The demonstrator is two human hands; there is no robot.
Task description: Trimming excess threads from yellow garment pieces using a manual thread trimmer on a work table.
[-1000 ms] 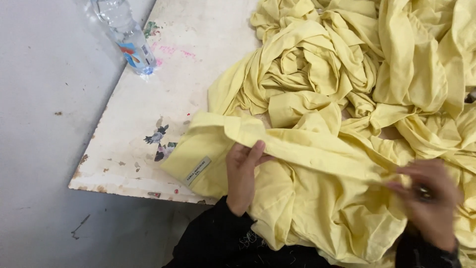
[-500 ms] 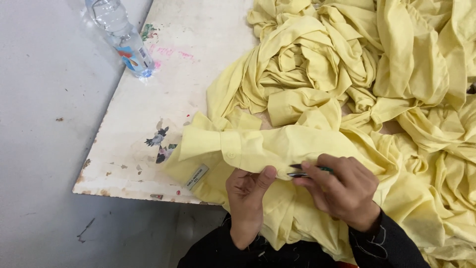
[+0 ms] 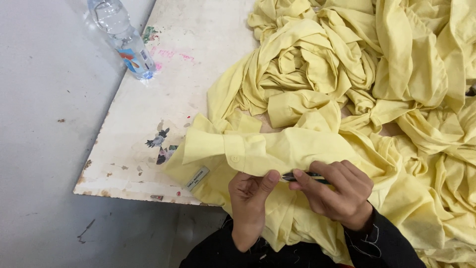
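While our right hand [image 3: 333, 191], having slid in from the far right, is pinching small snips [image 3: 297, 175], our left hand [image 3: 250, 196] is clamping the yellow sleeve [image 3: 277, 149] beside it for trimming.

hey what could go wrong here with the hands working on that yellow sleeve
The right hand holds a small dark tool tight against the left hand's thumb at the sleeve, so a slip might nick the thumb or the fabric. The garment hangs off the table edge toward the lap, so it might slide off. The bottle lies at the table's edge and could roll off.
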